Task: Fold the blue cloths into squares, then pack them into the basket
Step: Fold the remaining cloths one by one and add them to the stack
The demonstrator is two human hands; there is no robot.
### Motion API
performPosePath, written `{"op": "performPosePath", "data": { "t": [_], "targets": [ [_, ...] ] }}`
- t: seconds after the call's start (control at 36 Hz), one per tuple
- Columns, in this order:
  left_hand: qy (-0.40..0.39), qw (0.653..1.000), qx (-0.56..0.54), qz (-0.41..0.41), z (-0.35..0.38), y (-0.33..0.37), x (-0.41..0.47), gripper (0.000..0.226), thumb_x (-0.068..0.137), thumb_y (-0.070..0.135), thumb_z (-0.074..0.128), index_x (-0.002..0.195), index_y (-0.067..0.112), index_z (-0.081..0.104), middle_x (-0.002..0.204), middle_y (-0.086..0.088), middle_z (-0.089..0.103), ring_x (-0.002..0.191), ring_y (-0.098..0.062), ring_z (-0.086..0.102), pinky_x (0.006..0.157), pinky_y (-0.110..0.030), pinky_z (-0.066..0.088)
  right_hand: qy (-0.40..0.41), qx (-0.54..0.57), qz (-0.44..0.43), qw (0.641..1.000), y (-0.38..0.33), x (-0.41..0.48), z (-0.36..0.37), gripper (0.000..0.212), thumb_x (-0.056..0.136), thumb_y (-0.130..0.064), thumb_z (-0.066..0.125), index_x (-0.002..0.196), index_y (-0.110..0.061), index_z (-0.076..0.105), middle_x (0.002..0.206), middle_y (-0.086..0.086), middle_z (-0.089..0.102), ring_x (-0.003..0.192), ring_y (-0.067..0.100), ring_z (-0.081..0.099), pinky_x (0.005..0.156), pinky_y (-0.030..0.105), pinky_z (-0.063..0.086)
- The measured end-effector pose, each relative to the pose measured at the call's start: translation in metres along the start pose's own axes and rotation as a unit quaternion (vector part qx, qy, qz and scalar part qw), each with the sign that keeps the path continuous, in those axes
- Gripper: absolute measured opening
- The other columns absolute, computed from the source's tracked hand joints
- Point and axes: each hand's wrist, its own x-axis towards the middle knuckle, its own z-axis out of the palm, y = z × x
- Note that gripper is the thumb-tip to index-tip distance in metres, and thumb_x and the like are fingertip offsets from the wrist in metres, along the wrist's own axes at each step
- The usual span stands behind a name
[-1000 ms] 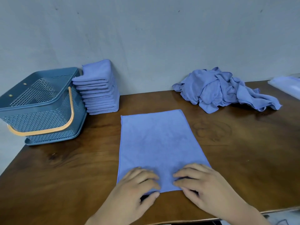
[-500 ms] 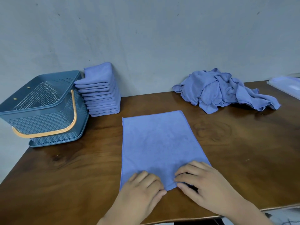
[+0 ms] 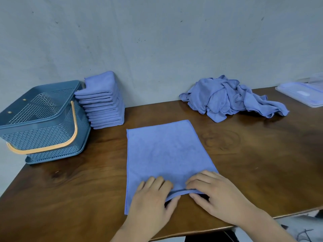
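A blue cloth, folded into a long rectangle, lies flat on the brown table. My left hand and my right hand both pinch its near edge, fingers on top and thumbs underneath, and that edge is lifted slightly. A stack of folded blue cloths stands against the wall at the back left. Beside it sits the blue mesh basket with its orange handle down; I see nothing in it. A heap of unfolded blue cloths lies at the back right.
A clear plastic lid or container rests at the far right edge of the table. The grey wall runs right behind the table. The table's front edge passes under my wrists.
Both hands stayed at the cloth's near edge; their thumbs have slipped beneath it and the edge has lifted a little off the table. The view shifted slightly.
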Motion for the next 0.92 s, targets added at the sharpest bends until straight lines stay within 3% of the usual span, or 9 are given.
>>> {"op": "performPosePath", "data": {
  "t": [0.08,0.22,0.33,0.42,0.5,0.58,0.69,0.83,0.92],
  "targets": [
    [-0.003,1.000,-0.006,-0.003,-0.010,-0.018,-0.011,0.014,0.094,0.050,0.063,0.099,0.037,0.064,0.099,0.016,0.057,0.089,-0.015,0.059,0.076,-0.032,0.046,0.013,0.015,0.043,0.999,0.017,-0.008,-0.009,0.027,0.100,-0.040,0.064,0.127,-0.041,0.065,0.131,-0.030,0.058,0.124,-0.007,0.054,0.104,0.017,0.041],
    [-0.011,0.996,-0.069,-0.047,-0.028,-0.075,-0.035,0.022,0.088,0.038,0.061,0.108,0.040,0.071,0.114,0.025,0.063,0.101,-0.005,0.065,0.084,-0.026,0.044,0.058,0.141,0.182,0.971,0.032,-0.021,-0.019,0.048,0.092,-0.006,0.076,0.119,-0.044,0.072,0.129,-0.033,0.064,0.122,-0.005,0.061,0.101,0.013,0.044],
    [-0.018,0.956,-0.251,-0.152,-0.055,-0.085,-0.040,0.017,0.099,0.036,0.074,0.109,0.049,0.075,0.113,0.022,0.074,0.106,-0.002,0.070,0.092,-0.020,0.049,0.098,0.228,0.260,0.933,0.025,-0.016,-0.027,0.026,0.101,-0.025,0.070,0.114,-0.048,0.074,0.110,-0.022,0.075,0.088,0.010,0.071,0.083,0.031,0.054],
    [-0.015,0.917,-0.324,-0.233,-0.066,-0.078,-0.036,0.019,0.090,0.035,0.073,0.103,0.048,0.078,0.107,0.018,0.078,0.102,-0.001,0.072,0.087,-0.014,0.050,0.110,0.307,0.267,0.907,0.017,-0.013,-0.034,0.019,0.101,-0.024,0.070,0.111,-0.038,0.079,0.106,-0.011,0.078,0.095,0.013,0.072,0.087,0.033,0.054],
    [-0.020,0.905,-0.342,-0.253,-0.068,-0.073,-0.034,0.019,0.091,0.034,0.071,0.104,0.046,0.079,0.104,0.013,0.078,0.100,-0.003,0.071,0.086,-0.012,0.048,0.120,0.348,0.261,0.893,0.012,-0.011,-0.040,0.021,0.099,-0.019,0.071,0.107,-0.036,0.081,0.108,-0.009,0.079,0.103,0.011,0.072,0.090,0.023,0.052],
    [0.007,0.900,-0.355,-0.251,-0.072,-0.072,-0.029,0.018,0.093,0.031,0.068,0.102,0.041,0.079,0.100,0.007,0.078,0.094,-0.007,0.071,0.083,-0.012,0.047,0.130,0.372,0.255,0.883,0.011,-0.007,-0.041,0.022,0.099,-0.017,0.070,0.108,-0.033,0.081,0.108,-0.005,0.080,0.105,0.014,0.073,0.094,0.028,0.053],
    [0.054,0.891,-0.387,-0.233,-0.078,-0.077,-0.014,0.012,0.101,0.029,0.069,0.106,0.030,0.080,0.101,-0.002,0.079,0.093,-0.012,0.073,0.084,-0.018,0.051,0.163,0.422,0.235,0.861,0.012,0.009,-0.045,0.023,0.099,-0.012,0.067,0.109,-0.024,0.083,0.110,0.003,0.080,0.108,0.021,0.074,0.096,0.030,0.055],
    [0.085,0.869,-0.435,-0.220,-0.079,-0.094,0.018,0.039,0.096,0.048,0.064,0.104,0.012,0.078,0.087,-0.007,0.072,0.082,-0.031,0.065,0.074,-0.034,0.046,0.163,0.437,0.227,0.855,0.024,0.044,-0.054,0.020,0.101,-0.014,0.063,0.111,-0.017,0.081,0.111,0.006,0.079,0.109,0.023,0.074,0.096,0.036,0.058],
    [0.108,0.841,-0.474,-0.237,-0.076,-0.109,0.048,0.046,0.094,0.051,0.065,0.097,0.006,0.076,0.086,-0.014,0.066,0.082,-0.024,0.062,0.075,-0.034,0.044,0.170,0.437,0.240,0.850,0.038,0.073,-0.059,0.018,0.102,-0.018,0.065,0.111,-0.018,0.080,0.110,0.005,0.079,0.109,0.025,0.074,0.098,0.044,0.057]
  ]
}}
